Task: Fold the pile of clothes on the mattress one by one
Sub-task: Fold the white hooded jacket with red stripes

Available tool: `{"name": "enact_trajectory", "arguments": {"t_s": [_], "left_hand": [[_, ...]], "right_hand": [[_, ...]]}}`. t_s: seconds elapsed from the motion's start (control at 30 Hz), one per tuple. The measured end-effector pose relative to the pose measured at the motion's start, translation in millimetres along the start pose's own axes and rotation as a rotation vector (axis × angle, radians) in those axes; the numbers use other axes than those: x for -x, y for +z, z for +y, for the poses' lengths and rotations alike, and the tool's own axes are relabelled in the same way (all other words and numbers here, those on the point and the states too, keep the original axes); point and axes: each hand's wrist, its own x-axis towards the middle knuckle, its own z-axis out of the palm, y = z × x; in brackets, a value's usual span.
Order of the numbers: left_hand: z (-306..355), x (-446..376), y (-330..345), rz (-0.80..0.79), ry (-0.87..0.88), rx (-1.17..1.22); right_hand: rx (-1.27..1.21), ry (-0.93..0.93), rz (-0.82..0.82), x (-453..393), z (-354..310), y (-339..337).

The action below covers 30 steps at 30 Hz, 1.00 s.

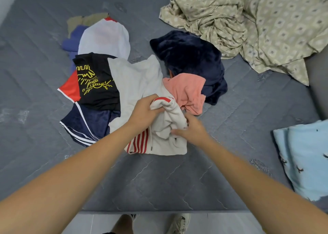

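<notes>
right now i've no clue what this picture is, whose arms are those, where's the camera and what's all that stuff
There is no machine here. The camera sits on a person's head and looks down, so the two bare arms reaching in are that person's own. They stand at the edge of a grey quilted mattress with a pile of unfolded clothes on it.

Both hands grip the same piece, a white garment with red stripes: the left hand bunches its upper part, the right hand holds a fold lower down.

Around it lie a black T-shirt with a yellow print, navy shorts with white stripes, a salmon pink garment and a dark navy fleece. A patterned beige sheet lies crumpled at the far right.
</notes>
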Motion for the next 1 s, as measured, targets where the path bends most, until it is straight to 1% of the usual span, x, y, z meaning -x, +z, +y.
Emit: {"name": "enact_trajectory", "arguments": {"t_s": [0.07, 0.13, 0.23, 0.3, 0.4, 0.53, 0.6, 0.7, 0.93, 1.0], "left_hand": [[7.4, 1.1, -4.9, 0.018, -0.002, 0.028], [18.5, 2.0, -12.2, 0.035, -0.002, 0.056], [40.8, 2.4, -29.8, 0.075, 0.000, 0.092], [56.4, 2.9, -44.2, 0.096, -0.002, 0.083], [84.6, 7.2, -67.1, 0.117, 0.014, 0.096], [136.6, 18.2, -96.1, 0.151, 0.045, 0.112], [164.9, 20.1, -112.5, 0.180, 0.065, 0.079], [213.0, 19.3, -140.6, 0.214, 0.083, 0.029], [322.9, 24.6, -200.9, 0.303, 0.140, 0.056], [356.2, 32.1, -216.9, 0.314, 0.186, 0.063]], "right_hand": [[0.006, 0.052, 0.051, 3.0, 9.9, 10.5], [-0.111, 0.071, 0.107, 4.9, 6.0, 14.1], [-0.262, 0.024, 0.171, 7.8, -14.7, 3.2], [-0.282, -0.032, 0.172, 14.6, -34.9, -12.1], [-0.221, -0.122, 0.137, 26.4, -65.3, -40.9], [-0.152, -0.159, 0.143, 46.8, -119.2, -90.4], [-0.098, -0.168, 0.131, 56.1, -145.2, -114.1], [-0.033, -0.203, 0.101, 70.4, -186.1, -153.8], [0.126, -0.374, 0.071, 109.0, -295.8, -254.1], [0.181, -0.429, 0.072, 119.2, -322.4, -281.5]]}}
